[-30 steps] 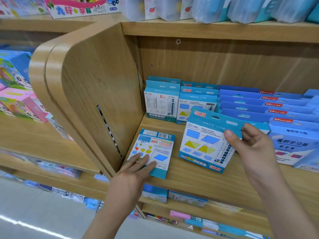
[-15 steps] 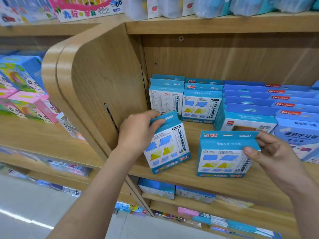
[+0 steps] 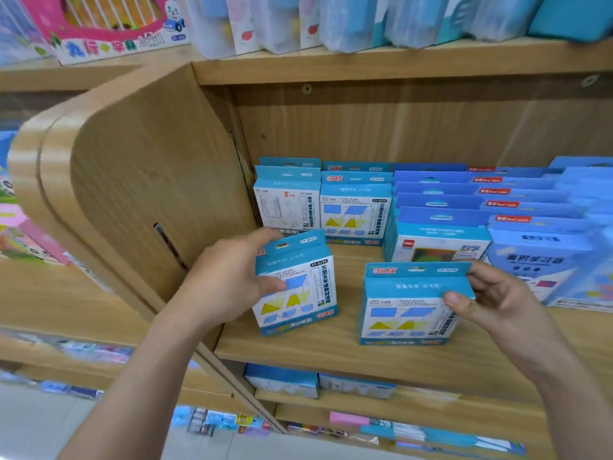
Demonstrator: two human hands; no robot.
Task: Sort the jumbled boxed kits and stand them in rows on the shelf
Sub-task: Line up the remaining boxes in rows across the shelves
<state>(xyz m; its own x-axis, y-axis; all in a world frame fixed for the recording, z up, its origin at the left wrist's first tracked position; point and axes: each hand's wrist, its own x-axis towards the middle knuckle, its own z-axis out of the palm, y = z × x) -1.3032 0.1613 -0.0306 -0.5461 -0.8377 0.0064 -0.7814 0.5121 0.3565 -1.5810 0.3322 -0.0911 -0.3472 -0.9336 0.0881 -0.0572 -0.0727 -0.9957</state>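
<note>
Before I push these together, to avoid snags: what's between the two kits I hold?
Only bare shelf board between the left kit and the right kit, per the head view.

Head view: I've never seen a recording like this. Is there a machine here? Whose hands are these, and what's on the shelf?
There is no machine. A person wears one wide camera on the head, and it looks down at their own bare hands. The left hand grips a tilted box, a blue kit with shapes printed on it. The right hand pinches the top corner of a matching upright box, which stands on the wooden shelf. Behind them, more blue boxes stand in rows towards the back.
</note>
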